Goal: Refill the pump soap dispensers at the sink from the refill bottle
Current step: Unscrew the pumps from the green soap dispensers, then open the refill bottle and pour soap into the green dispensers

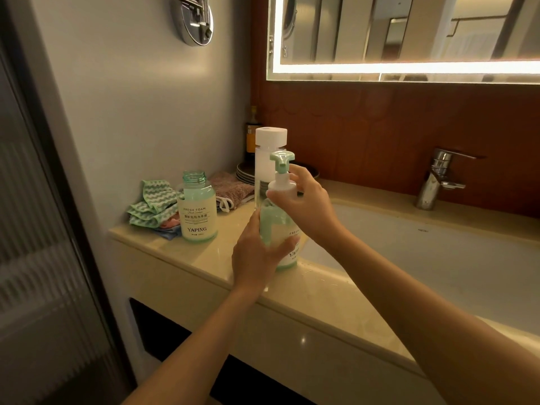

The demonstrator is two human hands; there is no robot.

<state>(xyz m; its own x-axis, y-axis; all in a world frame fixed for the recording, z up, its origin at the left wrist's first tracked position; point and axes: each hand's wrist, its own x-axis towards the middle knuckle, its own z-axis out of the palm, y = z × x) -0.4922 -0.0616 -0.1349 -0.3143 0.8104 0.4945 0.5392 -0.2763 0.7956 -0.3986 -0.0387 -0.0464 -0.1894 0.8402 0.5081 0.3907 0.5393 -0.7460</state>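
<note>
Both hands are on one pump dispenser (276, 226), upright on the counter (295, 305) at the edge of the sink (438, 258) — my left hand (257, 252) wraps its fingers (287, 243) round the body, my right hand (306, 206) pinches the white pump collar (282, 185). A second dispenser (198, 211), uncapped, stands further left — the refill bottle (270, 141) just behind.

The left hand (257, 255) hides part of the label on the pump dispenser (270, 226). Behind the dispenser, the label on a dark bottle (251, 137) seems too dim to read.
</note>
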